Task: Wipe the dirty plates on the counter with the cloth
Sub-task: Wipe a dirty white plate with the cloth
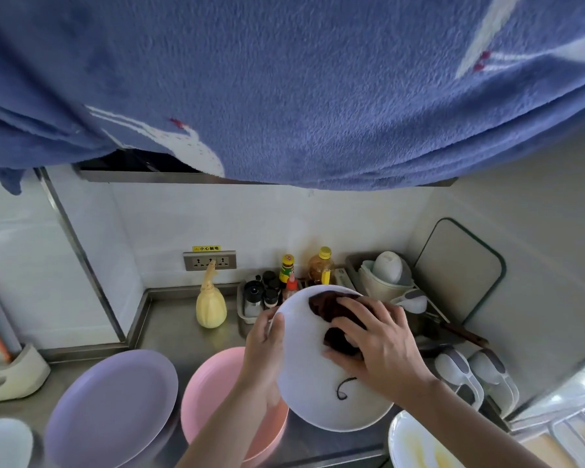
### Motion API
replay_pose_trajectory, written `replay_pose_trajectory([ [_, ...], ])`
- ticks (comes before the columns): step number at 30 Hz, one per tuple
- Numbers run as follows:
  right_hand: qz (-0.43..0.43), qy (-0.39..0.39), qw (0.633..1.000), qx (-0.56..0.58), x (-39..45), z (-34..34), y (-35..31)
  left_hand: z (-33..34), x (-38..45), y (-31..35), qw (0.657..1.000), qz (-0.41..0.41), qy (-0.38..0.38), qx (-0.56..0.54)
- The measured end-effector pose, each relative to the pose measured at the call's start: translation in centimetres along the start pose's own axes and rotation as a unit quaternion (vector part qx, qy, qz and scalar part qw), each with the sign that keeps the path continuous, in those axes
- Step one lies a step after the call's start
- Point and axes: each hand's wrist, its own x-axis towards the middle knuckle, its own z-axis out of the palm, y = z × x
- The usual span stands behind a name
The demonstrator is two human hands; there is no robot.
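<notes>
Above the steel counter (169, 332), the left hand (267, 346) is gripping the white plate (321, 396) by its rim while the right hand (379, 346) is pressing the brown cloth (331, 309) flat-fingered, so a hard push could be tipping it onto the pink plate (213, 383) just beside it.

Left hand (265, 346) grips white plate (313, 393); right hand (377, 346) presses brown cloth (335, 315).

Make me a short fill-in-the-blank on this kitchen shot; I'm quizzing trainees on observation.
1. The left hand grips the rim of the ____ plate.
2. The right hand presses a dark ____ onto it.
3. Left of the pink plate lies a ____ plate.

Missing words: white; cloth; purple
</notes>
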Motion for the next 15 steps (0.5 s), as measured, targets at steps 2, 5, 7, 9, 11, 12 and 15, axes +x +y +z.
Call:
replay_pose_trajectory([
  [2, 0.002, 0.007, 1.0, 0.001, -1.2, 0.2, 0.2, -0.1, -0.1, -0.1, 1.0, -0.011, 0.007, -0.011],
  [5, 0.018, -0.001, 1.0, 0.023, -3.4, 0.6, 0.2, -0.1, 0.2, -0.2, 1.0, -0.007, 0.018, -0.02],
  [7, 0.042, 0.0, 0.998, 0.055, -4.8, 0.7, -0.7, 0.2, 0.6, -0.2, 0.999, -0.003, 0.025, -0.026],
  [9, 0.055, 0.001, 0.994, 0.093, -5.9, 0.9, -2.1, 0.6, 0.8, -0.1, 0.999, -0.009, 0.031, -0.025],
  [11, 0.05, 0.001, 0.989, 0.14, -6.5, 1.1, -3.9, 1.2, 1.0, -0.2, 0.999, -0.029, 0.026, -0.028],
  [12, 0.045, 0.0, 0.984, 0.173, -6.5, 1.3, -4.7, 1.4, 0.9, -0.3, 0.999, -0.036, 0.024, -0.025],
  [15, 0.025, 0.003, 0.972, 0.233, -6.3, 1.3, -5.9, 1.7, 1.0, -0.7, 0.999, -0.034, 0.012, -0.02],
])
